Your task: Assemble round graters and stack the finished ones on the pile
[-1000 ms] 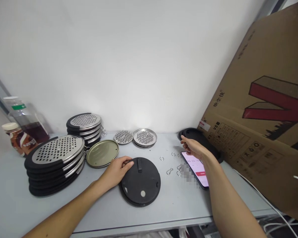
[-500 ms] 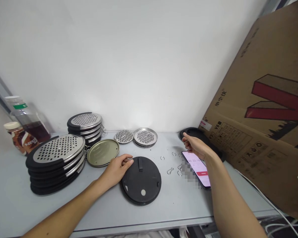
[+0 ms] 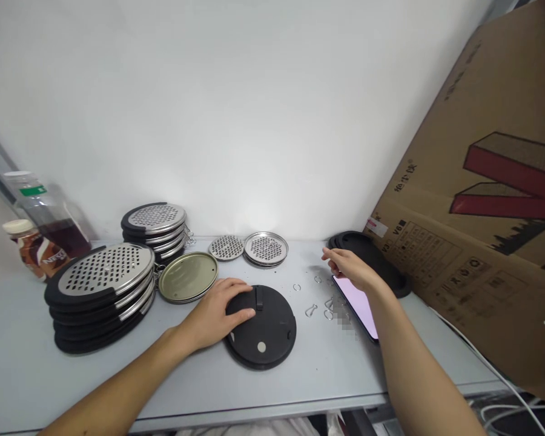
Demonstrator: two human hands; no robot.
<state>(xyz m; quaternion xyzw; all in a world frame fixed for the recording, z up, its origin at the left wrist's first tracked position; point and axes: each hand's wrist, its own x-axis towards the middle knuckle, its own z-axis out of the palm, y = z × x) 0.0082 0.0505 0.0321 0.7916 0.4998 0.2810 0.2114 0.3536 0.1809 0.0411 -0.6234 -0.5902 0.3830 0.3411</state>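
A flat black round disc (image 3: 266,339) with a short raised strip and a pale round spot lies before me. My left hand (image 3: 220,306) is closed on its left edge, thumb on top and fingers along the far side. My right hand (image 3: 347,264) hovers over the top end of a phone (image 3: 356,306) with a pale pink screen. Its fingers are pinched together, and anything between them is too small to tell. Between disc and phone lie several small metal rings and clips, among them a wire clip (image 3: 311,310) and a ring (image 3: 297,287).
Two stacks of black-rimmed round graters (image 3: 106,272) stand left, beside a drink bottle (image 3: 49,221). Behind the disc are a gold-green round plate (image 3: 188,277) and round metal grater plates (image 3: 266,248). Black discs (image 3: 376,260) lie by a large cardboard box (image 3: 472,242) at right.
My left hand has moved further onto the disc, its thumb now on top. My right hand has shifted slightly left. The digits and red button no longer show on the phone's screen.
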